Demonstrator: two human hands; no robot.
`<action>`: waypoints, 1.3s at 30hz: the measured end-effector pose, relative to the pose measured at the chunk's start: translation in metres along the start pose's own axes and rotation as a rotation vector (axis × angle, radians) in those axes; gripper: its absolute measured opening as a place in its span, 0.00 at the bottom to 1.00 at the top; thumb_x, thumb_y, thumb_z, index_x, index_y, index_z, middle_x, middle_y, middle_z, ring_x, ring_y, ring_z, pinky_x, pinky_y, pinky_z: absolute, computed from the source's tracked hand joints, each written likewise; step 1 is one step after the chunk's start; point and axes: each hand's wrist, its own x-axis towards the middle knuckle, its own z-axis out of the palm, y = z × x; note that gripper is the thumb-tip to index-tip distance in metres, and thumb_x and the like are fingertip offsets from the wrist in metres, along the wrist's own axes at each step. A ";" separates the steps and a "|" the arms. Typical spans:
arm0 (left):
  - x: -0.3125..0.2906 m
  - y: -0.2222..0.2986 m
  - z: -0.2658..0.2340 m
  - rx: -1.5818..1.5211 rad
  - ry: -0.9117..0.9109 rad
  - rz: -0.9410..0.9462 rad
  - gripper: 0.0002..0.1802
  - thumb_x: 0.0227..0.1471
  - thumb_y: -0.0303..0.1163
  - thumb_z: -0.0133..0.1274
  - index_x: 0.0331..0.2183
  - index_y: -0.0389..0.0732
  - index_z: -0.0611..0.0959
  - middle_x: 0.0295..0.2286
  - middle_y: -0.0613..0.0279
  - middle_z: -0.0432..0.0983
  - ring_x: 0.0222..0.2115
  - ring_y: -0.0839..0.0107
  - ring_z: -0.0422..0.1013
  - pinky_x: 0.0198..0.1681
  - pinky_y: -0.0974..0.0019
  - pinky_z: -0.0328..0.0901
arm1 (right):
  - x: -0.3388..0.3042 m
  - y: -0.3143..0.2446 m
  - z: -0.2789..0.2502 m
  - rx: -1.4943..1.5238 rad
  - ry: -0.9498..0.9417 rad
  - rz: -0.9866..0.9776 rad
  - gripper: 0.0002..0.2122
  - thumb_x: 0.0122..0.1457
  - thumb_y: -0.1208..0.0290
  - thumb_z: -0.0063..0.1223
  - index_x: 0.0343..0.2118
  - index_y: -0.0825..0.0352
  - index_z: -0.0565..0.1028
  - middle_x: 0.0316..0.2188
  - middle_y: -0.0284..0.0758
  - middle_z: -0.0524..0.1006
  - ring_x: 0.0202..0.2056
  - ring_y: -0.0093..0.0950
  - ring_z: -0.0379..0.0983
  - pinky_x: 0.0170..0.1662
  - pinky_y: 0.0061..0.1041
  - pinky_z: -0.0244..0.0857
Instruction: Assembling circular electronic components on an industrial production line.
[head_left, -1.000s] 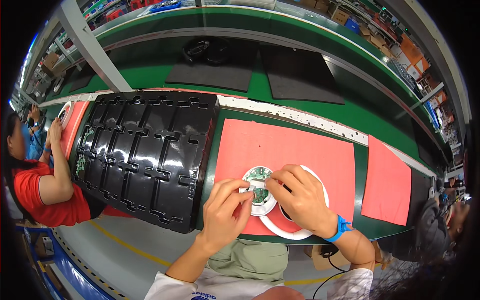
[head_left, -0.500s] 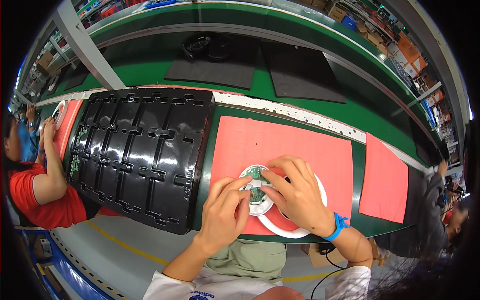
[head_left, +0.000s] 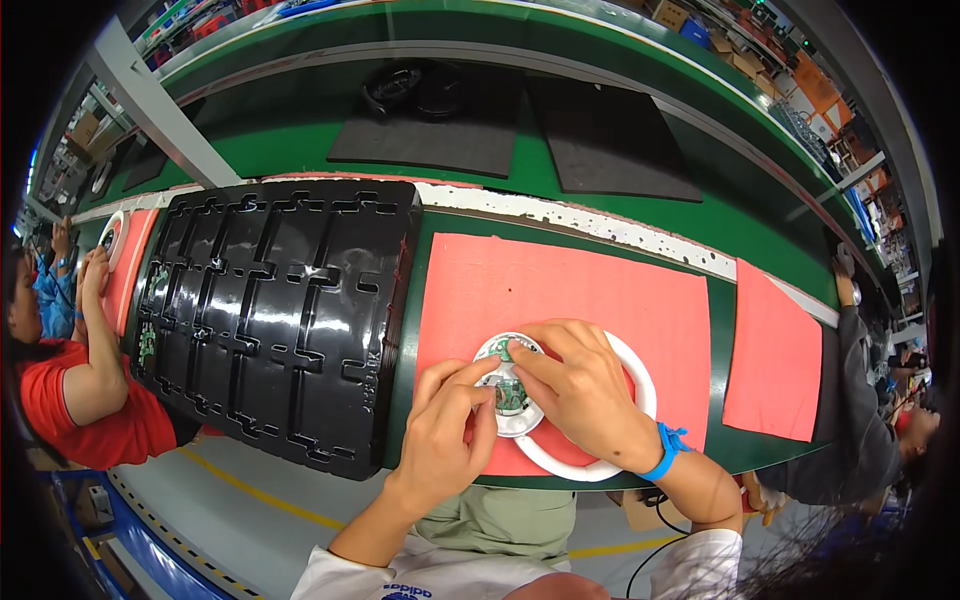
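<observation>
A white round housing [head_left: 515, 425] with green circuit board [head_left: 511, 396] parts inside lies on the pink mat in front of me. It adjoins a curved white band [head_left: 640, 375] that loops to its right. My left hand [head_left: 445, 425] is at the housing's left side, its thumb and fingers closed at the board's edge. From the right, my right hand [head_left: 585, 395] reaches over the housing, fingertips bent down onto the upper part of the board. The fingers hide some of the board, and the hand covers part of the band. A blue strap [head_left: 670, 452] circles my right wrist.
Stacked black moulded trays [head_left: 290, 320] stand to the left, with green boards in their far-left slots. The pink mat [head_left: 570, 275] has a second one [head_left: 775, 350] to its right. Black headphones [head_left: 395, 88] rest on a dark mat behind. Co-workers sit at both sides.
My right fingertips have shifted slightly left and closer together over the board, and the lower part of the board shows more. My left hand stays at the housing's left edge.
</observation>
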 end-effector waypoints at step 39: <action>0.033 0.000 0.002 0.065 -0.003 -0.225 0.09 0.52 0.22 0.68 0.35 0.31 0.86 0.26 0.59 0.76 0.19 0.76 0.71 0.22 0.70 0.65 | -0.008 0.005 0.001 -0.063 0.079 0.160 0.11 0.52 0.68 0.68 0.23 0.69 0.78 0.53 0.47 0.78 0.59 0.45 0.69 0.68 0.53 0.55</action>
